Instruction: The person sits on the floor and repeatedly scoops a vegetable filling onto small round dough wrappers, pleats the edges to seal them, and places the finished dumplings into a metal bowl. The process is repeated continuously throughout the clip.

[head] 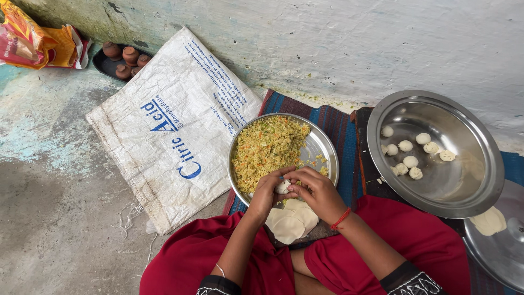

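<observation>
My left hand [266, 192] and my right hand [319, 191] meet over the near rim of a steel plate [322, 143], both pinching one small white dough dumpling [283, 187] between the fingertips. The plate holds a heap of yellow-green chopped filling [266, 148]. Just below my hands lie several flat rolled dough discs [292, 220] on a dark board. A red thread circles my right wrist. My red-clad knees fill the bottom of the view.
A large steel bowl [464, 180] at the right holds several shaped dumplings [410, 161]. A steel lid [505, 254] with a dough piece lies at the bottom right. A white woven sack [164, 164] covers the floor at the left, small clay cups [125, 57] and a bag behind it.
</observation>
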